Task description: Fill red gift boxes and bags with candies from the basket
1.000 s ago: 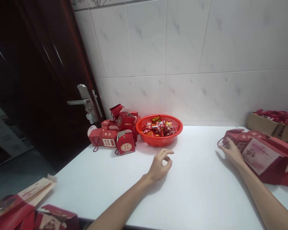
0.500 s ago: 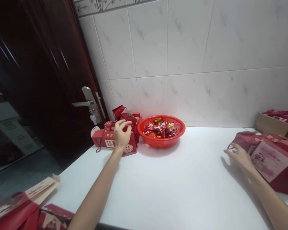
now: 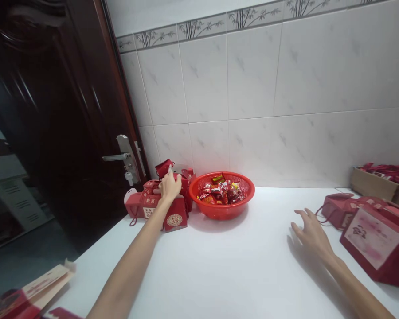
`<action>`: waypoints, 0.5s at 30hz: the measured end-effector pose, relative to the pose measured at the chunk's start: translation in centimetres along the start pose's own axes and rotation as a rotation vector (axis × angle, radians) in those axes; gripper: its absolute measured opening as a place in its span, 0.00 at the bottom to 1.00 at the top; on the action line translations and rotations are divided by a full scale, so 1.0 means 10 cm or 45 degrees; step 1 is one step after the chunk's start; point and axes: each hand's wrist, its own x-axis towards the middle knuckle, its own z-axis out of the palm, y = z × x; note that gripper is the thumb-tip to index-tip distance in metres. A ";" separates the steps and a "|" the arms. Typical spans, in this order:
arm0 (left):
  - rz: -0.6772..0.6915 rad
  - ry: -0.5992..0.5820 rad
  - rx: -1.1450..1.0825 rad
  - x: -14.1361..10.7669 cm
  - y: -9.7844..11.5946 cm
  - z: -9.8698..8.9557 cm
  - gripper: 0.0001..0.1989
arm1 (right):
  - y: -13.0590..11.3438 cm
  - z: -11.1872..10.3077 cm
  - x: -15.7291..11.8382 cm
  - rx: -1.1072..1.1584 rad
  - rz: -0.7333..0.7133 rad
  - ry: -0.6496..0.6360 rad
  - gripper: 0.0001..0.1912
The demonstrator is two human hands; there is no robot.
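Note:
At the back left, my left hand [image 3: 169,188] is over a cluster of red gift boxes, its fingertips at the boxes and its thumb apart from the index finger; no grip on any box shows. Below and beside it are a red box with a round gold emblem [image 3: 175,220] and another with a cord handle [image 3: 134,204]. My right hand [image 3: 310,232] hovers above the white table, fingers spread and holding nothing. To its right stand a small red box with a cord loop [image 3: 334,212] and a larger red box with a pale pink panel [image 3: 374,237].
A red plastic basket [image 3: 221,213] of wrapped candies [image 3: 221,190] stands by the tiled wall. In the right corner is a cardboard box [image 3: 369,182] with dark red items. Open red packaging [image 3: 29,290] lies at the lower left edge. A dark door [image 3: 63,110] borders the table's left.
My right hand has moved left, away from the boxes on the right. My left hand has reached slightly farther into the red box cluster, its index finger now straighter. The view has tilted up.

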 end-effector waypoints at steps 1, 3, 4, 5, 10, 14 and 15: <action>-0.017 0.064 -0.085 0.00 -0.01 -0.04 0.21 | -0.02 0.00 0.00 0.024 -0.023 0.022 0.21; -0.037 0.232 -0.348 -0.02 0.03 -0.13 0.18 | -0.08 -0.02 0.00 0.089 -0.076 0.075 0.21; -0.018 0.310 -0.506 -0.05 0.07 -0.17 0.17 | -0.12 -0.03 0.00 0.135 -0.109 0.104 0.20; 0.019 0.368 -0.652 -0.10 0.13 -0.22 0.16 | -0.17 -0.04 0.00 0.192 -0.146 0.132 0.20; 0.290 0.241 -1.014 -0.72 0.57 -0.35 0.18 | -0.56 -0.17 -0.11 0.609 -0.303 0.115 0.16; 0.648 -0.181 -0.946 -1.41 0.77 -0.25 0.16 | -0.92 -0.27 -0.29 0.922 -0.277 -0.078 0.17; 0.731 -0.235 -0.935 -1.55 0.79 -0.20 0.15 | -0.98 -0.28 -0.33 0.989 -0.262 -0.131 0.17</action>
